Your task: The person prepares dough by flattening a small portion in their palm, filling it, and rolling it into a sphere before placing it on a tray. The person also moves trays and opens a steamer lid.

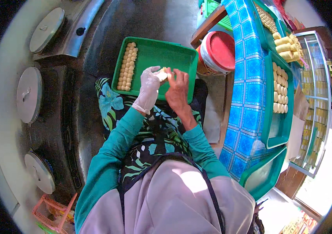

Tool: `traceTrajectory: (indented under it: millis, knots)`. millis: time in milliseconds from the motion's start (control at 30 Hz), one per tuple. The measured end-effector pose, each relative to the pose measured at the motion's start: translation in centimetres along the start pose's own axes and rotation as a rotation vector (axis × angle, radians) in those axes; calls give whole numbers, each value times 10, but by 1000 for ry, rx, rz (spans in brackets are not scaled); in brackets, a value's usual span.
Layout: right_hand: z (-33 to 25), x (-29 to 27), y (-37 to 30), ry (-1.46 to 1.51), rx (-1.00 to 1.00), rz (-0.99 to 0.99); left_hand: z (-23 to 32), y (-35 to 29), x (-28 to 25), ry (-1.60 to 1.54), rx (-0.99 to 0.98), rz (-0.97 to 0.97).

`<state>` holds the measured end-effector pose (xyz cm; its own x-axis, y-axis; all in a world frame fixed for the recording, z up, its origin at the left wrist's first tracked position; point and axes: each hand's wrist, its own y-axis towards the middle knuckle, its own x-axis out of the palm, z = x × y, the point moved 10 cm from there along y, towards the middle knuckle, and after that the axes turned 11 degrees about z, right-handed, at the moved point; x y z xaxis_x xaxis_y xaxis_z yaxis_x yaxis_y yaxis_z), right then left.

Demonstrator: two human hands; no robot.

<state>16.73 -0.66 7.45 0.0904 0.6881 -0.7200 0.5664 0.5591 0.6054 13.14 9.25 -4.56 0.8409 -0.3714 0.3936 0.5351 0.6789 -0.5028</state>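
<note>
Left hand (149, 87): gloved, gripping pale dough (161, 74)
Right hand (178, 90): bare, fingers touching it; can't tell if gripping
Green tray (166, 52): below, dough balls (127, 67) along left side

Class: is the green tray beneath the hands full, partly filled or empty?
Partly filled: pale pieces line the left side of the green tray, whose upper middle is bare.

Small baking kitchen, it seems

Left of the blue-clothed table (240, 102), a green tray (162, 50) holds dough pieces (127, 70); on the table lies another laden tray (277, 132); well left of it, round metal lids (31, 105); right of it, a glass-fronted cabinet (316, 97).
</note>
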Motion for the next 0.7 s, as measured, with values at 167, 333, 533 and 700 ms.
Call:
traceTrajectory:
  millis: [167, 333, 533, 700]
  knots:
    - [50, -34, 3, 465, 365, 86, 14, -36, 32, -303, -217, -252]
    - [58, 6, -15, 1139, 875, -95, 30, -59, 39, -181, -229, -389]
    - [60, 14, -30, 1209, 934, -73, 41, -69, 36, 56, -122, -377]
    - [63, 21, -10, 1261, 933, -165, 83, -78, 50, 225, 75, -467]
